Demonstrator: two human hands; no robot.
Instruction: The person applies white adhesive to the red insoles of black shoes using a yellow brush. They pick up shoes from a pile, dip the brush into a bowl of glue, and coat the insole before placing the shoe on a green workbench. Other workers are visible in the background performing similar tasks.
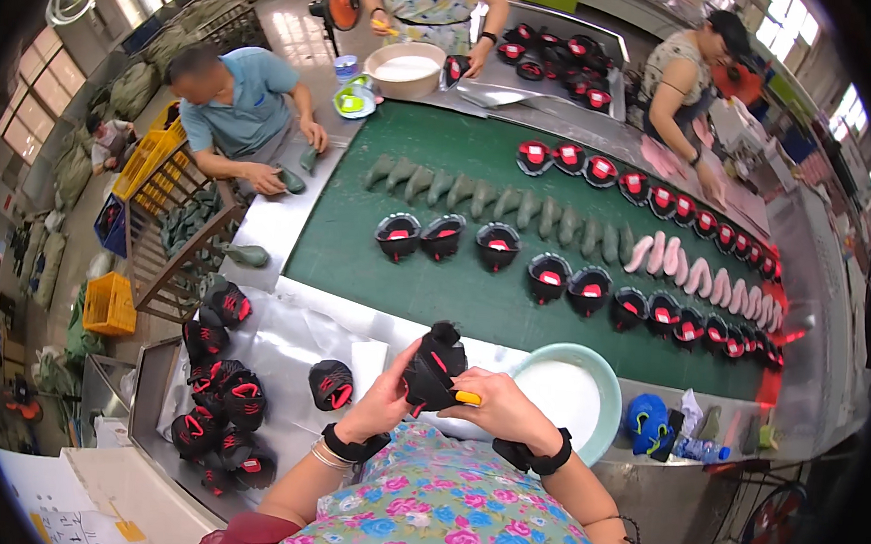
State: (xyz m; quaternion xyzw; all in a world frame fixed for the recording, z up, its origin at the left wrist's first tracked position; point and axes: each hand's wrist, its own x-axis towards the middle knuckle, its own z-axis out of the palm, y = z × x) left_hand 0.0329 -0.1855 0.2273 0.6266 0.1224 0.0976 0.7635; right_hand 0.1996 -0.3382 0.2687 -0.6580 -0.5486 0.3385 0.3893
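Black-and-red shoe upper (434, 368) sits clasped in my left hand (385, 401); my right hand (500, 406), at three o'clock, pinches a yellow-handled brush (467, 398).

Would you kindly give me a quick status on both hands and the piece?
Left hand grips black-and-red shoe upper. Right hand holds yellow-handled brush against it. White glue bowl beside right hand. Nothing in the way.

black-red shoe upper (434, 367), held upright, yellow-handled brush (467, 398)
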